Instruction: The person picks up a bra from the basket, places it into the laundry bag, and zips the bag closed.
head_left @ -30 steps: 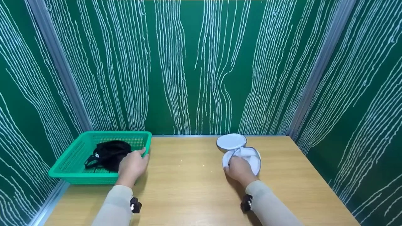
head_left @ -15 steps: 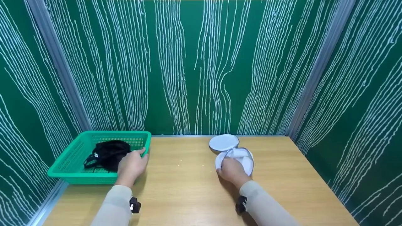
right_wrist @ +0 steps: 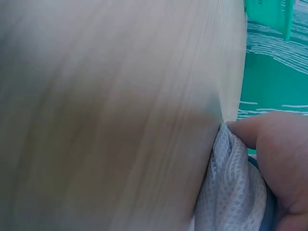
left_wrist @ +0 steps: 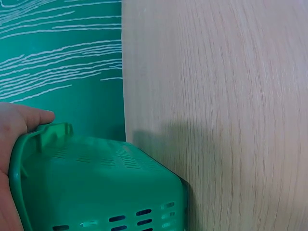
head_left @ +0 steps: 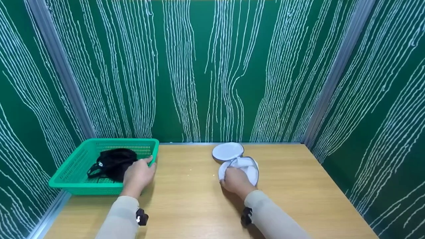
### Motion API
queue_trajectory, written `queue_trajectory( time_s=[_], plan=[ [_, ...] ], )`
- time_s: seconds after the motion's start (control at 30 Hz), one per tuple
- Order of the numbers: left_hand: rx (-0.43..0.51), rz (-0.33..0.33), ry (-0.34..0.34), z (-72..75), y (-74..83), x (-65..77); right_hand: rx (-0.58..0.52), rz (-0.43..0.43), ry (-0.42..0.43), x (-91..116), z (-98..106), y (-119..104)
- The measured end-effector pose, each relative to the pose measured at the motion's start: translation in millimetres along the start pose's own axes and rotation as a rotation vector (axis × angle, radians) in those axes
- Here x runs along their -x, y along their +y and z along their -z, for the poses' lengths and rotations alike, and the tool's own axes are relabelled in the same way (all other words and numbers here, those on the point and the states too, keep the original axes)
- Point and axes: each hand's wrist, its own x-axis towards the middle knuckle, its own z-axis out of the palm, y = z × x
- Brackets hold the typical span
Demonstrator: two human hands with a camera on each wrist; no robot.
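My left hand [head_left: 138, 176] grips the right rim of a green plastic basket [head_left: 89, 191] at the table's left; the left wrist view shows the thumb over the rim. In the basket lies a black cloth garment [head_left: 114, 162] with thin straps, partly behind my hand. My right hand [head_left: 237, 181] pinches the near left edge of a round white mesh laundry bag [head_left: 251, 167], fingers inside its opening. The bag's round lid [head_left: 227, 151] is folded back, away from me. Up close in the right wrist view, the bag's mesh [right_wrist: 231, 187] hangs in folds below the fingers.
Both things rest on a light wooden table [head_left: 192, 209]. Green wall panels [head_left: 176, 99] with white wavy lines stand behind and at both sides, joined by grey metal posts [head_left: 63, 66]. A few small pale specks lie mid-table.
My right hand has moved left along the table with the mesh laundry bag, bringing it closer to the basket. My left hand keeps its hold on the basket rim.
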Motion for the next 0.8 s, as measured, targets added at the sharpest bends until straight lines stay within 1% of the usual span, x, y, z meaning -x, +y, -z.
queue_trajectory(
  time_s=[0.17,0.3,0.57,0.7,0.8],
  plan=[
    [0.008,0.009,-0.004,-0.4,0.4,1.0,-0.011,0.007,-0.022,-3,-4,-12],
    [0.014,0.018,-0.004,-0.3,1.5,1.5,0.005,0.02,-0.029,-6,-8,-21],
    [0.029,0.009,-0.022,-2.9,8.6,-0.5,0.041,0.02,-0.05,-5,-6,-31],
    [0.033,-0.007,-0.018,-0.7,5.9,1.3,0.083,0.074,-0.013,-6,-7,-38],
    [0.028,-0.011,-0.007,-0.7,4.0,3.0,0.084,0.09,-0.026,-6,-7,-44]
  ],
)
